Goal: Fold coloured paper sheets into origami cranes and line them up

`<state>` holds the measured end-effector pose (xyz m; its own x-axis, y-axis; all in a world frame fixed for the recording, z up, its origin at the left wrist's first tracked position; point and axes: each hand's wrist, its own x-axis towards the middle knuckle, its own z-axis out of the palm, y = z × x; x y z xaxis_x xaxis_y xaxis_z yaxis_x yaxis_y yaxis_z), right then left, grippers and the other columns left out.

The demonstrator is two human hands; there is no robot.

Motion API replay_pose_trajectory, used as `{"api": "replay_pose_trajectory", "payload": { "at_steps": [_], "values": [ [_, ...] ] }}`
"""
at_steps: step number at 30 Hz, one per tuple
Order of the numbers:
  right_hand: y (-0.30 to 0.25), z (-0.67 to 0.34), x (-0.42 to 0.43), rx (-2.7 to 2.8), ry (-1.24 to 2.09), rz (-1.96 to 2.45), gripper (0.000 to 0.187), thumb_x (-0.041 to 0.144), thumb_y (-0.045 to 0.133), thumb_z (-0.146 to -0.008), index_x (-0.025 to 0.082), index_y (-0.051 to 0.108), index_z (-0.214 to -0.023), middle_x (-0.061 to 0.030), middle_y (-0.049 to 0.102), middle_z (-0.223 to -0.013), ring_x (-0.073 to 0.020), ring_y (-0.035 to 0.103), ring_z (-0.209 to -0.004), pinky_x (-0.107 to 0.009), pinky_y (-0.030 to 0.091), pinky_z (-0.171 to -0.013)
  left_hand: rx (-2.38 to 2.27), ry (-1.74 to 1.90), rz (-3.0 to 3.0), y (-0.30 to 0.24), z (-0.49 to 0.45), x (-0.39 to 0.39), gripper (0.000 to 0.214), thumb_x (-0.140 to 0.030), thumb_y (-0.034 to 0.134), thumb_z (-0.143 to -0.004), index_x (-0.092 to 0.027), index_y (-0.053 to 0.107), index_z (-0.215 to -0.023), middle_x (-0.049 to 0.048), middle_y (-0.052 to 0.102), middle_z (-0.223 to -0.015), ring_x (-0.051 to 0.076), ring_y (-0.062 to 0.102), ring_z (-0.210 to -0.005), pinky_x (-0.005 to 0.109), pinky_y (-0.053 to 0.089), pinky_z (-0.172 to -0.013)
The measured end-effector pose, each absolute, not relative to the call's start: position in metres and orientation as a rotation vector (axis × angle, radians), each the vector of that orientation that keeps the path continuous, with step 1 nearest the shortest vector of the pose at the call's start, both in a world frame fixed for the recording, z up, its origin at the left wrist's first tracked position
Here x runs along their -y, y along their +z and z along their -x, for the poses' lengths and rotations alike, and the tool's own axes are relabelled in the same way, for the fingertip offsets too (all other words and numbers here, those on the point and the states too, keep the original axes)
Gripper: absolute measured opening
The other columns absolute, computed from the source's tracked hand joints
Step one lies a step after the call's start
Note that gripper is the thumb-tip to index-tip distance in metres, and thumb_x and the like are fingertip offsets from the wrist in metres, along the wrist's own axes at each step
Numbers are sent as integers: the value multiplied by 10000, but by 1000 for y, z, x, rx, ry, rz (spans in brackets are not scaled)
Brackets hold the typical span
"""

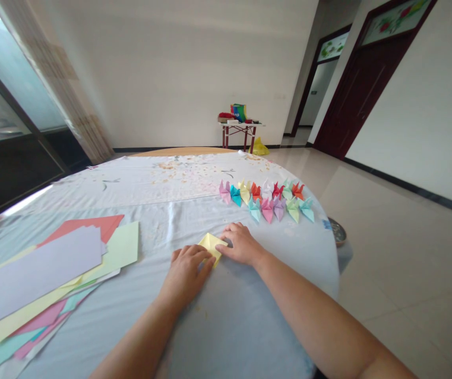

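Two hands work a folded yellow paper (211, 243) on a table (226, 316).

The paper lies near the paper cranes (267, 200), on the person's side of them. The left hand (188, 269) curls onto it, grip unclear. The right hand (242, 245) rests flat on it, fingers relaxed.

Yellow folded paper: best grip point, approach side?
Probably pinch the yellow folded paper at its bare far corner, coming from the far side. It lies flat on the table, with the left hand and right hand covering its near edges.
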<state>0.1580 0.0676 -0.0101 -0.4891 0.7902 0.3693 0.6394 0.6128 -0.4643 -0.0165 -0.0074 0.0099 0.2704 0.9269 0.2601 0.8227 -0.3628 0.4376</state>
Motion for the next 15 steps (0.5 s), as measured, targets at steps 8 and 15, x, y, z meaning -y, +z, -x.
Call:
{"api": "replay_pose_trajectory", "payload": {
  "at_steps": [8,15],
  "values": [
    [-4,-151,-60,2096,879,989,168,259,555,-758,167,550,-899,-15,609,-839,-122,547,-748,-254,420,-690,-1679,996,-1971,3,17,3,308,-401,418,-826,-224,587,-1012,52,629,-1000,214,554,-944,362,395,-811],
    [21,-149,-44,2190,882,608,264,251,565,-761,194,588,-1018,-44,606,-1056,-176,501,-1035,-345,352,-925,-1468,1261,-1309,14,15,1,469,-480,512,-749,-127,552,-1055,87,656,-939,203,599,-838,297,442,-706]
  ]
}}
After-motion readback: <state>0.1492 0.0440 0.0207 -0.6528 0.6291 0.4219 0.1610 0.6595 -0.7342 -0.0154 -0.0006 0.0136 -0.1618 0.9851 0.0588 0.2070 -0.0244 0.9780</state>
